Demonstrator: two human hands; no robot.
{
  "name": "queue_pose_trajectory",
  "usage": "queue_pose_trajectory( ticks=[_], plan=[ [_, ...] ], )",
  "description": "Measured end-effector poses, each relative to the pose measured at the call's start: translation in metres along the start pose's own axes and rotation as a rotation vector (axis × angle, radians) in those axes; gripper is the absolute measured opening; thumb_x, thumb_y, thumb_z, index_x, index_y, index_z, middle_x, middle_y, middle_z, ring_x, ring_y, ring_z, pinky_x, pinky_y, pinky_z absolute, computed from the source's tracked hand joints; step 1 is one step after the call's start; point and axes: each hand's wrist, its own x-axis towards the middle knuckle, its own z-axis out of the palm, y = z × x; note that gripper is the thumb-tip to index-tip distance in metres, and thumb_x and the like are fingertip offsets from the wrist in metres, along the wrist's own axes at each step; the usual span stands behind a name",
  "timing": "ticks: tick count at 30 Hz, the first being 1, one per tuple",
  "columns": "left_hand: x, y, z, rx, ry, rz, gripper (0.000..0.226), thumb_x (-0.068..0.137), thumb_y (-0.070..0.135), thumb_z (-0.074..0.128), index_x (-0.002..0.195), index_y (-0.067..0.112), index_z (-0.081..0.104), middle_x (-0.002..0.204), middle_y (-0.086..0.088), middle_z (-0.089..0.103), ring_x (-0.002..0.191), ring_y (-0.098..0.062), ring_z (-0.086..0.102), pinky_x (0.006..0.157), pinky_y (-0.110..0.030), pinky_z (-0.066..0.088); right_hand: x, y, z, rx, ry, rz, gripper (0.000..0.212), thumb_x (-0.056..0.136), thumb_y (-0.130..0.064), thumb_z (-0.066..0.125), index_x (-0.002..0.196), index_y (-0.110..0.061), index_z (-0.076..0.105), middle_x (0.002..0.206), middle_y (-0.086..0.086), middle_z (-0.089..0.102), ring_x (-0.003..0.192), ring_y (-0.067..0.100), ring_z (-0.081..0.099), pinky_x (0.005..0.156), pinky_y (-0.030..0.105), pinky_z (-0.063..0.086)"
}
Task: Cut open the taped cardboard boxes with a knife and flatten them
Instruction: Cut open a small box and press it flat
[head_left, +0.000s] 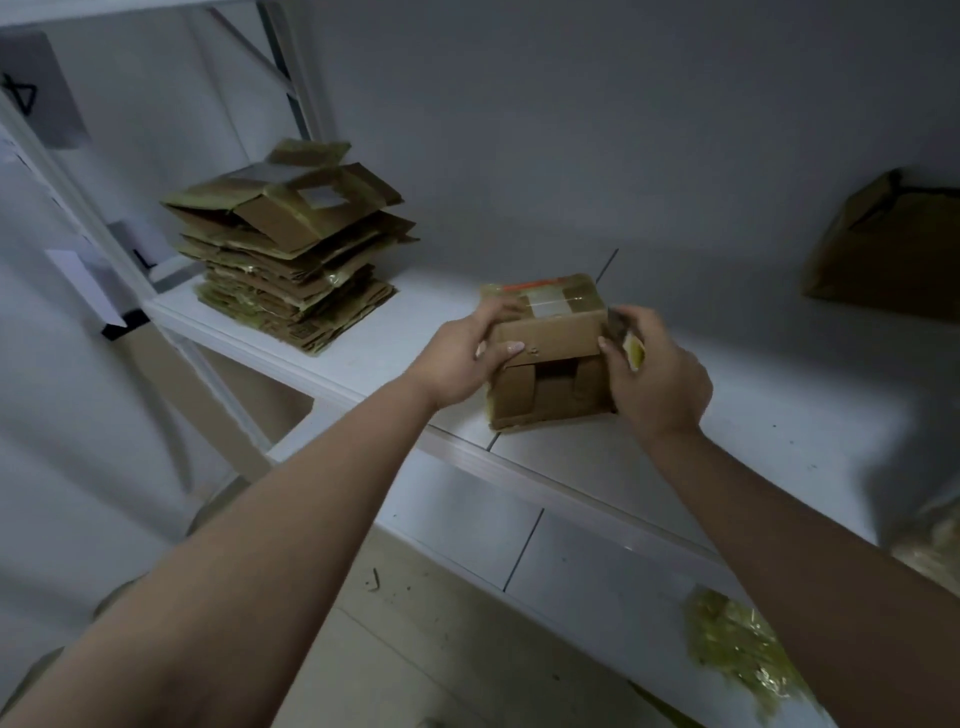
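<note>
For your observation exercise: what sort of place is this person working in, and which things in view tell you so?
Probably a storeroom or packing area. A stack of flattened boxes sits on a white shelf, both hands hold a taped cardboard box, and crumpled tape scraps lie lower down.

We see a small brown taped cardboard box (548, 358) on the white shelf (779, 431), gripped by the left hand (462, 358) and right hand (657, 374). A stack of flattened brown cardboard boxes (293, 244) sits well apart at the left.
</note>
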Motion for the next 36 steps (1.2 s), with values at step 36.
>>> queue_pose_trajectory(
  ticks=[36],
  plan=[
    [-0.062, -0.080, -0.015, 0.254, -0.187, 0.011, 0.060, 0.077, 0.032, 0.078, 0.126, 0.021, 0.045, 0.116, 0.005, 0.051, 0.101, -0.016, 0.054, 0.086, -0.031, 0.047, -0.022, -0.016, 0.012, -0.285, -0.731, -0.223, 0.078, 0.080, -0.037, 0.058, 0.146, -0.043, 0.016, 0.120, -0.002, 0.059, 0.085, 0.019, 0.060, 0.070, 0.025, 0.044]
  ],
)
